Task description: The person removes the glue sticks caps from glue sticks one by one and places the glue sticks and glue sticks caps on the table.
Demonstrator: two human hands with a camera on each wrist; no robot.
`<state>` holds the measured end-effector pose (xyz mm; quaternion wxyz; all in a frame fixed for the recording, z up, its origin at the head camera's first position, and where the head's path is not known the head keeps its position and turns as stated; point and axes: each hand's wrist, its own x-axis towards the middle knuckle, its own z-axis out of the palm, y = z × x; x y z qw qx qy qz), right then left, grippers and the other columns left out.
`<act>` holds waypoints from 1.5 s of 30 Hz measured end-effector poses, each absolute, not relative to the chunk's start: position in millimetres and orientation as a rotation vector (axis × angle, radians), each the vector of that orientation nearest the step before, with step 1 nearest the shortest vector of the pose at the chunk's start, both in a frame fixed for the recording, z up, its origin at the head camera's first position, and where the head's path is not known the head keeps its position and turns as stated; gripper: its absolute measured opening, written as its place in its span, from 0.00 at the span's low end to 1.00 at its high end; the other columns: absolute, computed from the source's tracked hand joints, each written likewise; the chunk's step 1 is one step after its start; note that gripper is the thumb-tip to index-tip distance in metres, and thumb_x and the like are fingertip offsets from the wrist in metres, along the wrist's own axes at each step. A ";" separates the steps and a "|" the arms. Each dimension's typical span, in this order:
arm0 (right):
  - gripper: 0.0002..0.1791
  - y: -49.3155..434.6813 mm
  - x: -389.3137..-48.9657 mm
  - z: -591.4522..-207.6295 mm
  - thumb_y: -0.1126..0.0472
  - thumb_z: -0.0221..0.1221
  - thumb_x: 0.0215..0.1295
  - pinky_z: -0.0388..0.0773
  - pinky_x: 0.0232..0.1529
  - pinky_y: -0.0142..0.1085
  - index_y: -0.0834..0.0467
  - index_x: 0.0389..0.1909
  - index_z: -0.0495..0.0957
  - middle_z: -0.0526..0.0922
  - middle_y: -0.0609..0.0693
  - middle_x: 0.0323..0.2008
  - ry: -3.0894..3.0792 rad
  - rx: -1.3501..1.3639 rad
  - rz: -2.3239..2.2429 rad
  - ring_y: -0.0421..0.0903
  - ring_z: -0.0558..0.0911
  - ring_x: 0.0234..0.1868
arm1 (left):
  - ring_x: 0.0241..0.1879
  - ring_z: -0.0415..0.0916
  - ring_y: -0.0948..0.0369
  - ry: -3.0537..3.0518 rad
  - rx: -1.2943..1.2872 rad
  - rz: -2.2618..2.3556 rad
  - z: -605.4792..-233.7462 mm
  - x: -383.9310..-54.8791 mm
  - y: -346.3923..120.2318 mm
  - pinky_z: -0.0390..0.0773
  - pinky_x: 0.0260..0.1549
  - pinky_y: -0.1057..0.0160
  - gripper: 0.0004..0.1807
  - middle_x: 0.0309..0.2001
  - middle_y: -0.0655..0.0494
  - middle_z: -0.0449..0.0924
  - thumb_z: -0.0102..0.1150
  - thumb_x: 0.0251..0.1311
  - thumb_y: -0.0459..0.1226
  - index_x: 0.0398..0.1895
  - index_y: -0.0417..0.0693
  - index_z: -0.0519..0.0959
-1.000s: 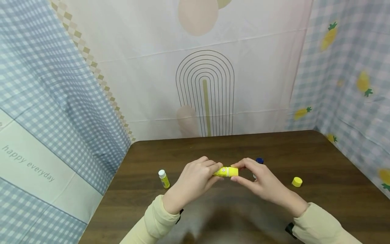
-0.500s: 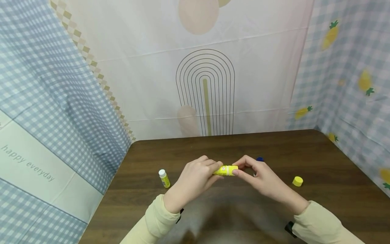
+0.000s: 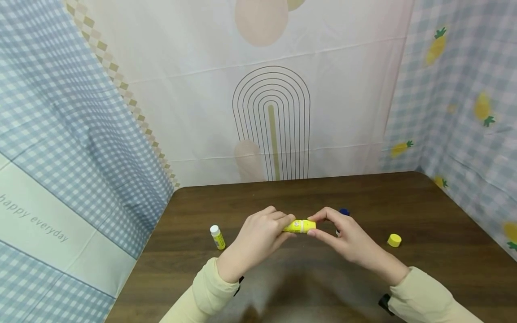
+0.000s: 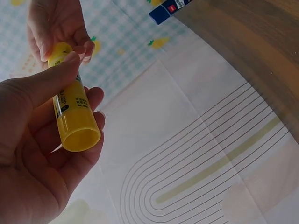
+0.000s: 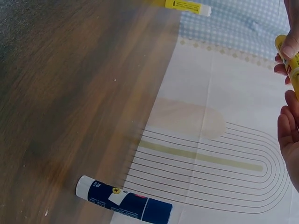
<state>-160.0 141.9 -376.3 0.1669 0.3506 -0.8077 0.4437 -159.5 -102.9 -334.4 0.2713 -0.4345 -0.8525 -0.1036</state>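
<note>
Above the middle of the table, my left hand (image 3: 262, 231) grips the body of a yellow glue stick (image 3: 296, 226), held level. The thumb and forefinger of my right hand (image 3: 350, 235) pinch its right end, past a pale ring. In the left wrist view the near end of this glue stick (image 4: 80, 135) points at the camera, round and yellow. Left of my left hand stands a second yellow glue stick (image 3: 218, 237) with a white top. Behind my right hand is a blue glue stick (image 5: 126, 200) with a white base, mostly hidden in the head view.
A loose yellow cap (image 3: 394, 240) sits on the dark wooden table (image 3: 226, 202) to the right of my right hand. Behind the table hangs a pale cloth (image 3: 194, 121) with arch lines, and checked cloth (image 3: 456, 148) covers the sides.
My right thumb and forefinger shift slightly at the end of the glue stick, rolling over it and back. The left hand keeps its grip; the other things stay put.
</note>
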 end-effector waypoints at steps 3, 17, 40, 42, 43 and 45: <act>0.19 141.8 -159.8 -377.2 0.68 0.69 0.61 0.75 0.33 0.33 0.48 0.49 0.77 0.82 0.40 0.45 -2.268 1.033 1.196 0.41 0.81 0.49 | 0.34 0.76 0.63 -2.301 -1.173 -0.282 -333.9 -159.4 -102.8 0.79 0.32 0.67 0.16 0.38 0.62 0.86 0.76 0.54 0.43 0.44 0.49 0.86; 0.14 140.9 -157.8 -379.7 0.60 0.68 0.65 0.78 0.38 0.34 0.46 0.50 0.80 0.82 0.36 0.45 -2.387 0.914 1.208 0.37 0.79 0.43 | 0.35 0.77 0.62 -2.352 -1.171 -0.297 -336.0 -160.3 -103.8 0.80 0.32 0.68 0.18 0.39 0.62 0.87 0.76 0.53 0.44 0.46 0.50 0.86; 0.23 140.9 -160.2 -384.8 0.66 0.73 0.56 0.78 0.44 0.28 0.50 0.52 0.80 0.81 0.41 0.47 -2.200 1.108 1.099 0.39 0.79 0.47 | 0.35 0.77 0.63 -2.384 -1.181 -0.262 -337.5 -158.4 -104.6 0.79 0.31 0.68 0.18 0.39 0.62 0.87 0.75 0.55 0.46 0.47 0.50 0.86; 0.22 143.1 -160.2 -384.8 0.63 0.72 0.58 0.78 0.40 0.28 0.49 0.53 0.81 0.82 0.39 0.47 -2.245 1.068 1.123 0.38 0.80 0.46 | 0.35 0.77 0.63 -2.364 -1.175 -0.239 -338.7 -158.4 -104.4 0.79 0.31 0.68 0.18 0.39 0.62 0.87 0.76 0.54 0.45 0.47 0.50 0.86; 0.21 144.0 -160.1 -384.9 0.63 0.71 0.60 0.78 0.38 0.29 0.48 0.53 0.81 0.82 0.39 0.47 -2.268 1.051 1.143 0.38 0.80 0.45 | 0.35 0.77 0.63 -2.352 -1.172 -0.229 -339.2 -158.4 -104.1 0.79 0.31 0.68 0.18 0.39 0.62 0.87 0.76 0.54 0.45 0.47 0.50 0.86; 0.18 145.1 -159.8 -385.0 0.61 0.70 0.63 0.77 0.34 0.31 0.48 0.53 0.82 0.83 0.37 0.45 -2.314 1.013 1.173 0.38 0.81 0.42 | 0.34 0.76 0.63 -2.327 -1.163 -0.212 -339.9 -158.7 -103.6 0.79 0.31 0.68 0.18 0.39 0.62 0.87 0.76 0.54 0.45 0.47 0.50 0.86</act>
